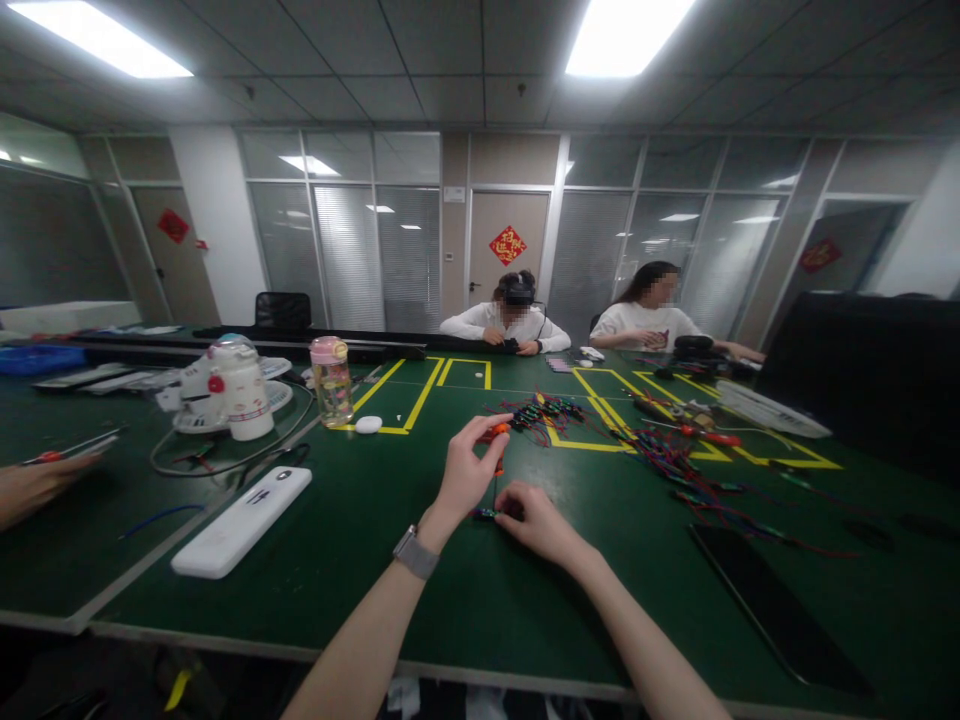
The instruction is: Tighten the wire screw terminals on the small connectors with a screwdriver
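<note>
My left hand (471,468), with a watch on its wrist, is closed around a small screwdriver (501,430) with an orange-red handle. Its thin shaft points down toward a small green circuit board (485,514) near the tabletop. Whether the tip touches the board I cannot tell. My right hand (536,518) rests low at the table, thumb and fingers pinching the board's right end. Just beyond my hands lies a heap of small boards with coloured wires (546,415), and more wired boards (667,460) spread to the right.
A white power bank-like block (244,522) lies left, near a pink-lidded bottle (331,385) and a white kettle-like jug (244,395). A dark flat tablet-like slab (776,600) is at right. A co-worker's hand (49,485) is far left; two people sit opposite.
</note>
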A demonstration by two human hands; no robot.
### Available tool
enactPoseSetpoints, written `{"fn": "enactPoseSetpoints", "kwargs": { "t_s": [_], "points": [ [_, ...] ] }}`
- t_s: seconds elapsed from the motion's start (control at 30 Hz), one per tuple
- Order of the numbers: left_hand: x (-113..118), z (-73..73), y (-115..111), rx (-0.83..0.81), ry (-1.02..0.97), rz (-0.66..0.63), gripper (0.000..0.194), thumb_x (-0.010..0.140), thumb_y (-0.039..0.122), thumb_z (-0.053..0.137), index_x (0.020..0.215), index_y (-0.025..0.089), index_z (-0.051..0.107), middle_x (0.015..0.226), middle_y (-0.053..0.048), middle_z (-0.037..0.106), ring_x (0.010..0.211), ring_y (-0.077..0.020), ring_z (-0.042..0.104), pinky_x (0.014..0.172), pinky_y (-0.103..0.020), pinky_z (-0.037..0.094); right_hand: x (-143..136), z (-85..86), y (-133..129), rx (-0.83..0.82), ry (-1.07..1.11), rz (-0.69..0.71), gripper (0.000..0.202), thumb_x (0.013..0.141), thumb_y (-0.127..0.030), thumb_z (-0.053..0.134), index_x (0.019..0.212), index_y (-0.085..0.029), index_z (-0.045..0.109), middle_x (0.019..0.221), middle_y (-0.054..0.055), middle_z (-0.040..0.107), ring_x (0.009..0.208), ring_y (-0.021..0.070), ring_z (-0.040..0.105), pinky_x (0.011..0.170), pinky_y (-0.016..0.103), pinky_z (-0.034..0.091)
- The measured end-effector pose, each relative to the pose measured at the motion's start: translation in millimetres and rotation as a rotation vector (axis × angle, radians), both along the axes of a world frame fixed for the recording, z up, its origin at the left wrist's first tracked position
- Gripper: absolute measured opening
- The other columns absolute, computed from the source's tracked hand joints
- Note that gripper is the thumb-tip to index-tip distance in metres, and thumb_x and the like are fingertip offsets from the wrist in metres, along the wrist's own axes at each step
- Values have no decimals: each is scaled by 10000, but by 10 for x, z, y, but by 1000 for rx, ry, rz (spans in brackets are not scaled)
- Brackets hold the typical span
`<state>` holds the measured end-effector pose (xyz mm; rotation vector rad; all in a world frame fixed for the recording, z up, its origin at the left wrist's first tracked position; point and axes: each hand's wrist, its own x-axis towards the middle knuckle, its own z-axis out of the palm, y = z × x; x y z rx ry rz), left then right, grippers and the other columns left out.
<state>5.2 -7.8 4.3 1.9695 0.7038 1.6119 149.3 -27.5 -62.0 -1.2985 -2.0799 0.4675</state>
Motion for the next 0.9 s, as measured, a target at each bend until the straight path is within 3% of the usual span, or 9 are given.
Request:
{"fn": "enactPoseSetpoints", "kwargs": {
  "t_s": [0.17,0.37,0.63,0.83,0.9],
  "points": [
    [-9,12,-10,28,33,75,219,861,275,578,1048,229,683,952,-46,603,893,-162,596,762,-269,500,0,-1,2,-5,6,-2,81,733,-99,626,792,-148,652,776,26,618,702,149,556,631,234,421],
    [8,16,-15,-20,33,-53,318,938,244,432,1205,219,603,1122,-81,623,947,-165,621,827,-290,505,-3,-5,14,-6,15,-6,106,730,-77,622,807,-144,652,786,29,626,704,147,559,635,233,424],
    [-10,29,-36,70,52,36,264,881,228,531,1110,212,661,987,-61,643,912,-168,605,782,-282,500,2,20,16,-21,22,-9,141,710,-53,636,806,-146,682,798,33,636,722,154,578,652,237,438],
    [3,27,-47,-34,64,-80,334,925,230,451,1231,218,583,1110,-80,637,917,-164,638,814,-289,510,1,9,18,-24,30,-23,113,711,-71,639,781,-143,690,789,39,644,715,157,582,645,242,438],
    [6,22,-43,-20,73,-62,325,918,223,462,1217,217,590,1088,-75,636,919,-163,631,809,-286,508,-1,7,17,-32,36,-27,103,713,-75,637,774,-140,689,788,42,645,713,158,583,642,243,441]
  ]
}}
